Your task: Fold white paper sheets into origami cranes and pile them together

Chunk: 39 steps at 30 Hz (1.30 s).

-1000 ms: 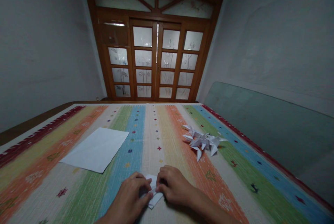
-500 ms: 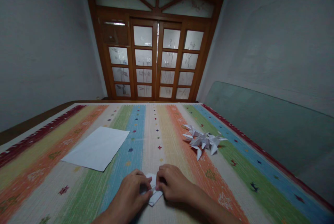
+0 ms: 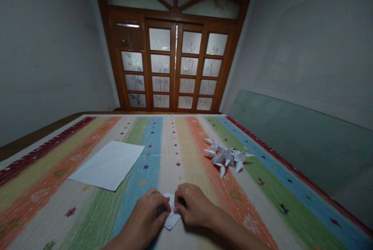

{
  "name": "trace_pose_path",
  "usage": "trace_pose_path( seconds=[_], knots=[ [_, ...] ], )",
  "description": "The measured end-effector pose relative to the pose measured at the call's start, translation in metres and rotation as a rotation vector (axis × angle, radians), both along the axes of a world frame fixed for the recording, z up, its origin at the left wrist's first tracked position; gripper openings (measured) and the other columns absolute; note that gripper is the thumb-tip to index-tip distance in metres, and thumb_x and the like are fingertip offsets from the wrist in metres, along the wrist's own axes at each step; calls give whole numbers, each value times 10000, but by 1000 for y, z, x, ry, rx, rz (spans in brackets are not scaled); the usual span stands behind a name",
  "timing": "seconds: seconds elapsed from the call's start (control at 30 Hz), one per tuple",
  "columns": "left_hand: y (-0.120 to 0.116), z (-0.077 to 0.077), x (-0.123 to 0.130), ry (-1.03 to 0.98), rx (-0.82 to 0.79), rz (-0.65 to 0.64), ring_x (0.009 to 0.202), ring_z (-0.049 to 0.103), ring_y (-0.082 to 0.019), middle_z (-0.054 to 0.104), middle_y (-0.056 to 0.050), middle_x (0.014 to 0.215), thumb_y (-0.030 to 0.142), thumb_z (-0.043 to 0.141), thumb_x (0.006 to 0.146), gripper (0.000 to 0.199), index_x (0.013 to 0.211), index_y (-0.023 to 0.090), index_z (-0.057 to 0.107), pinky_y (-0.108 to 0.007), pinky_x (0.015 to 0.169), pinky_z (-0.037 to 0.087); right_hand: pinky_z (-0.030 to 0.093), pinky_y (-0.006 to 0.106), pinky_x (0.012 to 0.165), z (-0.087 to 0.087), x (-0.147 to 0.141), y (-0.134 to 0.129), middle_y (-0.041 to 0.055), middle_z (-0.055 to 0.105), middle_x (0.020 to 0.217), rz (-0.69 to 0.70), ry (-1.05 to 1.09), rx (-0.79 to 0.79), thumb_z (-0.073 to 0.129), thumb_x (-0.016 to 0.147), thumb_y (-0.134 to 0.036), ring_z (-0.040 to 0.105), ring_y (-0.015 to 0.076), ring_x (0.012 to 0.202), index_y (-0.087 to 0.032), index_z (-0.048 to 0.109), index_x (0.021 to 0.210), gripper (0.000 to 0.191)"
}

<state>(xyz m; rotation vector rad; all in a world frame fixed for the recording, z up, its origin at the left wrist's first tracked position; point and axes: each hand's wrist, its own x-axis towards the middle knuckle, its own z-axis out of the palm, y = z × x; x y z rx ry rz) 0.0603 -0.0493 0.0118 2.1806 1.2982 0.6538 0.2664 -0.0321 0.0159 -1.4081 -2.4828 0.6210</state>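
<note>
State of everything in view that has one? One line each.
Small paper: folded, partly covered by the hands.
Left hand: fingers bent at the paper's left side; pinch unclear.
Right hand: fingers curled, gripping its right side.
Large sheet: unfolded, lying flat.
Pointed paper pieces: folded, clustered together.
Tablecloth: spread out.
Doors: thin bright slit between middle panels; can't tell if ajar.
</note>
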Motion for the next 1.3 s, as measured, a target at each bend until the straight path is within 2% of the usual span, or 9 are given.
trace_pose_path(
  seconds=[0.17,0.27,0.47,0.7,0.87,1.0,1.1,1.2,1.3],
  knots=[
    [-6,0,1,119,109,-83,997,718,-252,778,-50,1005,17,625,858,285,923,244,786,-344,864,573,380,275,752,-4,1,-1,52,724,926,-25,23,13,724,826,-236,628,207,880,-187,714,867,65],
    [-11,-12,1,230,284,-156,1093,693,-291,789,-59,1096,3,604,851,296,960,228,762,-378,898,596,381,272,750,-8,2,-2,51,722,927,-44,41,22,736,830,-250,627,205,877,-188,712,865,76],
    [-19,-38,3,442,591,-215,1183,688,-314,731,-178,1273,30,563,837,354,1154,123,690,-386,984,598,379,263,719,-11,2,-4,48,722,896,-89,70,8,746,842,-269,617,190,825,-185,698,863,98],
    [-18,-52,-3,589,729,-272,1177,706,-323,718,-204,1294,40,462,902,410,1276,77,626,-379,930,629,384,268,750,-4,-2,-9,63,718,937,-120,65,2,730,859,-199,616,199,868,-174,690,883,52],
    [-17,-58,-6,572,688,-305,1235,667,-330,689,-206,1343,22,449,887,462,1316,80,611,-402,976,603,387,266,793,-6,-1,-10,45,698,965,-138,117,17,767,850,-197,593,200,918,-189,685,910,102],
    [-15,-45,-7,483,611,-337,1204,674,-362,699,-236,1310,72,523,884,421,1286,58,644,-433,980,593,377,274,834,-7,2,-6,43,669,1005,-149,124,12,795,849,-236,569,207,1001,-188,697,856,110],
    [-14,-24,-8,376,527,-365,1205,667,-351,718,-186,1297,93,575,851,425,1263,112,676,-441,1021,568,365,283,835,-3,8,1,40,654,1003,-203,91,-26,833,818,-254,561,211,1015,-184,707,813,145],
    [-12,-4,-10,324,483,-383,1149,698,-333,745,-143,1263,90,569,831,415,1216,158,708,-444,978,593,357,276,824,2,15,8,34,653,988,-237,78,-36,859,794,-250,557,208,1008,-180,712,790,164],
    [-11,5,-14,321,456,-416,1131,710,-321,757,-127,1245,86,564,826,405,1190,171,719,-442,965,598,352,267,801,8,20,12,26,662,956,-241,52,-60,905,745,-251,562,201,974,-178,712,773,208]
  ],
)
